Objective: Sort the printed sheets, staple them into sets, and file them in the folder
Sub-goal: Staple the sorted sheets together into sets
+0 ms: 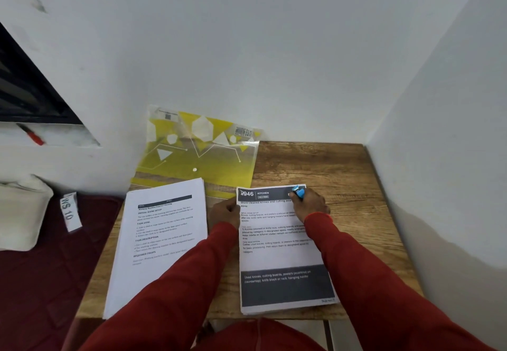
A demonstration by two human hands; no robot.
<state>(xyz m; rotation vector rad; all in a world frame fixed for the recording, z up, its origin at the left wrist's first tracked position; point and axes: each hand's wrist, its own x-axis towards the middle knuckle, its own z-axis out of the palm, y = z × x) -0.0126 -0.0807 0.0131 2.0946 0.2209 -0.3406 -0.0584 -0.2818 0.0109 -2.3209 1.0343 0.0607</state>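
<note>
Stapling looks to be the step in hand: the right hand (310,203) grips a blue stapler (298,192) at the top right corner of the kitchen set (277,240), which lies near the worktop's (315,164) front edge. The left hand (223,213) rests at the set's top left edge; whether its fingers pinch the sheets or only press them I cannot tell. To do it well, square the sheets first, hold them flat, and seat the corner fully in the stapler before squeezing. A second stack (162,240) lies along the left edge, and the yellow folder (197,153) leans at the back left corner against the wall.
</note>
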